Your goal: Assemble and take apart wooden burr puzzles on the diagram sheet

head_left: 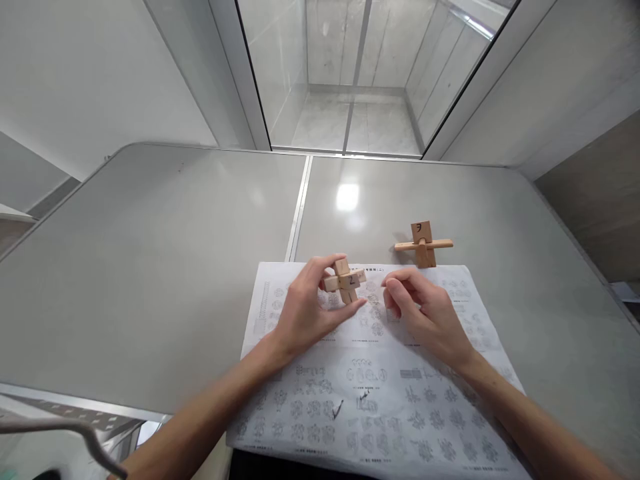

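Observation:
My left hand grips a wooden interlocking burr puzzle between thumb and fingers, raised over the paper sheet. Handwritten numbers, among them a 2, mark its blocks. To its right, apart from it, my right hand hovers over the same sheet with its fingers curled and thumb against the index finger. Whether anything small sits in that pinch cannot be made out. Beyond the right hand stands a second wooden puzzle, cross-shaped with a thin bar through it and a number written on top. The printed instruction sheet lies under both hands.
A grey table with a metal seam strip extends to both sides. Past its far edge is a framed glass panel. A curved grey bar shows at the lower left, beside the table's near edge.

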Demonstrator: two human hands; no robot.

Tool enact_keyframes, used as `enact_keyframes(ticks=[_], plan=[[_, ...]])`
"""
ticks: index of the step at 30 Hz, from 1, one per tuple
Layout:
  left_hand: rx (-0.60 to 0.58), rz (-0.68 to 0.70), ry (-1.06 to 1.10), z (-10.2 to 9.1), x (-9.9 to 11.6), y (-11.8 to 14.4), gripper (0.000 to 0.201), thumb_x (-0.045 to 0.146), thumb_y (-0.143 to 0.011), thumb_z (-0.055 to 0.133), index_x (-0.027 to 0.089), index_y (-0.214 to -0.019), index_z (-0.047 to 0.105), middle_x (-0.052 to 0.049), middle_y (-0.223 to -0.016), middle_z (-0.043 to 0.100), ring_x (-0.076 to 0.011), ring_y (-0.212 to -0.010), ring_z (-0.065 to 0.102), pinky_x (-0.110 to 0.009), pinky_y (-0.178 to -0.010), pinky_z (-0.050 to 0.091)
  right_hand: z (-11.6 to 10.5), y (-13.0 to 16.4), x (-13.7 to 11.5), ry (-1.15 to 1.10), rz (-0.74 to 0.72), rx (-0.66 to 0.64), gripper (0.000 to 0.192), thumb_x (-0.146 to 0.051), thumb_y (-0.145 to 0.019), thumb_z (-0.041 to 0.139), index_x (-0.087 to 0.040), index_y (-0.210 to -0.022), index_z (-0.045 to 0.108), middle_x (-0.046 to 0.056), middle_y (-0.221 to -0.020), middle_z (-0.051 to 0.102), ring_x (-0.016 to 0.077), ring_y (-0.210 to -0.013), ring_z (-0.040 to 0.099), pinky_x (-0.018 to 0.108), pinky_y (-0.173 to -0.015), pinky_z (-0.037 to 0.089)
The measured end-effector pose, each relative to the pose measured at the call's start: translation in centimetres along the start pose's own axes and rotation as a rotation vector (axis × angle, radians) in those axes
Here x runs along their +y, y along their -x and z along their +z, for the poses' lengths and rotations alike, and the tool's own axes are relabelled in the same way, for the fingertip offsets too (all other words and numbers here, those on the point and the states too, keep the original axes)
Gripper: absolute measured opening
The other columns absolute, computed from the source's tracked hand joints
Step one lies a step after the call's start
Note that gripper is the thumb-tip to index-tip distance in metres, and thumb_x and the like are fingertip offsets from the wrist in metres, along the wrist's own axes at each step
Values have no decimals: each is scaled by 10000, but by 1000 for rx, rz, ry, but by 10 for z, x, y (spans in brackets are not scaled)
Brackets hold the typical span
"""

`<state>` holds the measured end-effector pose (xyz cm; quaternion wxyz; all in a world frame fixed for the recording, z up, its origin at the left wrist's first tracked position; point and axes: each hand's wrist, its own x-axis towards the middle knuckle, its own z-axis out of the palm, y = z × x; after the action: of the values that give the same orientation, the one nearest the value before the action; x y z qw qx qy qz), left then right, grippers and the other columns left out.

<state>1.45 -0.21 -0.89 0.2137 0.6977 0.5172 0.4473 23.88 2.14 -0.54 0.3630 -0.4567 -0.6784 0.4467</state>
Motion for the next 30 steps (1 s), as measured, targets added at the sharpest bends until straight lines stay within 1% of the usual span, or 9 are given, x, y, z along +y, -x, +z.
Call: enact_keyframes(ticks=[2,5,7,9,13,16,21,27,30], plan=[[63,-44,-76,-1,-4,-1,616,235,-845,880,268,-1368,556,-29,-1146,692,-172,-907,686,-309,-812,589,-1,-3,5,128,-140,167,209,-362,-1086,576,-229,-932,623,-8,-734,628,156,-621,591,290,-569,480],[116,-78,-170,-4,-11,-3,615,165,-868,832,285,-1400,548,-45,-1221,679,-209,-1035,702,-352,-889,592,-6,-10,12,312,-327,405,84,-251,-1033,625,-233,-950,623,7,-829,667,174,-707,628,323,-671,531],[130,-100,-213,-7,-17,-5,615,158,-875,819,291,-1412,549,-53,-1245,675,-231,-1075,701,-391,-922,591,-11,-15,17,396,-404,504,32,-219,-1002,641,-236,-987,618,25,-911,670,189,-758,619,353,-714,534],[131,-132,-249,-10,-23,-6,623,162,-882,810,291,-1431,545,-63,-1258,672,-248,-1081,703,-430,-938,587,-17,-21,23,457,-426,569,93,-229,-976,656,-237,-1062,622,63,-1038,656,228,-888,625,388,-757,533],[122,-187,-288,-14,-31,-9,638,181,-894,800,283,-1465,535,-75,-1264,677,-267,-1095,710,-482,-978,564,-28,-28,34,481,-269,630,278,-314,-958,675,-241,-1223,629,119,-1249,550,319,-1225,549,467,-879,535],[130,-228,-291,-19,-33,-13,611,226,-883,822,272,-1432,557,-68,-1255,692,-272,-1094,713,-489,-1001,547,-33,-31,39,435,-131,632,347,-399,-962,678,-246,-1271,641,129,-1325,501,324,-1282,518,474,-909,527],[164,-285,-280,-26,-36,-19,571,319,-864,850,245,-1365,584,-67,-1232,697,-276,-1110,698,-478,-1032,527,-38,-34,45,313,35,631,351,-524,-1010,591,-241,-1182,706,110,-1251,545,251,-1067,602,377,-783,524],[180,-317,-397,-31,-46,-21,568,441,-850,850,231,-1327,623,-95,-1246,662,-318,-1187,602,-510,-1126,447,-41,-37,47,155,165,554,405,-597,-991,618,-236,-1158,696,65,-1041,723,199,-803,640,334,-698,493],[171,-330,-402,-31,-46,-21,550,466,-853,833,249,-1314,625,-104,-1298,629,-343,-1248,544,-522,-1138,426,-42,-37,45,62,176,518,418,-618,-963,660,-225,-1102,693,48,-952,736,191,-767,627,313,-663,475]])
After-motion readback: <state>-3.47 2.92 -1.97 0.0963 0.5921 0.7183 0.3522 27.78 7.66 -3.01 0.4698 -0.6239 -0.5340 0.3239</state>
